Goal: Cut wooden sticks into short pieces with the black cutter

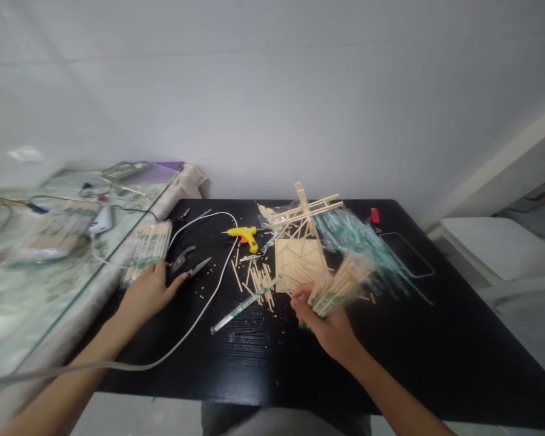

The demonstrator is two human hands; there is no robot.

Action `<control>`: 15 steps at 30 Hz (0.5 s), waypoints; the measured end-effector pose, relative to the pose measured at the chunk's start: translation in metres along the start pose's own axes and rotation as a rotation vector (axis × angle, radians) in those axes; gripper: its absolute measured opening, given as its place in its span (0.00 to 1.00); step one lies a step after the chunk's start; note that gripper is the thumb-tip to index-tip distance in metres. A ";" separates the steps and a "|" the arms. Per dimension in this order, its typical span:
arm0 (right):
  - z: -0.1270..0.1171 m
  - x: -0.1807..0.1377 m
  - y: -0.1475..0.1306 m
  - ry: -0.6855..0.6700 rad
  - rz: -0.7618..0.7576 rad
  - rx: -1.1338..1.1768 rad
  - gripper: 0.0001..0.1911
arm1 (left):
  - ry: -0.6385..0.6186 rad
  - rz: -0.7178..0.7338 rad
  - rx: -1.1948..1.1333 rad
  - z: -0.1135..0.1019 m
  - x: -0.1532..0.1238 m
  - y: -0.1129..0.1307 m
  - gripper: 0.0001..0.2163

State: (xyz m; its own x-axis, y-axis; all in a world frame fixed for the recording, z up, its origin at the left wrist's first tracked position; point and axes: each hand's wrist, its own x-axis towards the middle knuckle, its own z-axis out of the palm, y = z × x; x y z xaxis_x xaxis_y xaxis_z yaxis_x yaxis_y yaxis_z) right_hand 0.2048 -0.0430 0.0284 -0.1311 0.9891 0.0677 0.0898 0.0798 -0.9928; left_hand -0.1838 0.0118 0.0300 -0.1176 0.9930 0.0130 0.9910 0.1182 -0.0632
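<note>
My right hand (331,333) is closed around a bundle of chopsticks (340,284) in clear wrappers with green print, raised above the table. Under and behind it lies a flat panel of light wooden sticks (295,251). My left hand (148,293) rests at the table's left side with its thumb spread from the fingers. Its fingertips are at the near end of a pack of wrapped chopsticks (149,245). Beside the thumb is a cutting tool (198,267) with pointed metal jaws; its handle is partly hidden.
A yellow glue gun (245,235) lies mid-table near cut sticks (261,281) and a wrapped chopstick (236,315). Behind are a stick frame (305,212) and empty wrappers (358,236). A phone (406,254) lies right. A white cable (209,303) crosses the left side.
</note>
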 end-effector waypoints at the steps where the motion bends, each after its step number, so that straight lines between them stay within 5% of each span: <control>1: -0.001 -0.001 -0.002 0.004 -0.001 -0.012 0.15 | 0.021 -0.007 0.061 0.004 -0.002 0.001 0.32; 6: -0.002 -0.003 -0.007 0.013 0.001 -0.049 0.13 | 0.122 -0.062 0.235 0.015 -0.012 0.013 0.32; 15: -0.008 -0.002 -0.011 0.076 -0.064 -0.018 0.12 | 0.178 -0.075 0.185 0.019 -0.023 0.018 0.32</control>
State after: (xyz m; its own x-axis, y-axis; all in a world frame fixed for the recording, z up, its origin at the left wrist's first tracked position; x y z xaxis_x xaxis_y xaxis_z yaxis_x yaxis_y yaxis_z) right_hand 0.2120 -0.0454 0.0396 -0.0617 0.9883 0.1391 0.1012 0.1449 -0.9843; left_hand -0.1642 -0.0091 0.0094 -0.1605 0.9669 0.1984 0.9494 0.2062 -0.2369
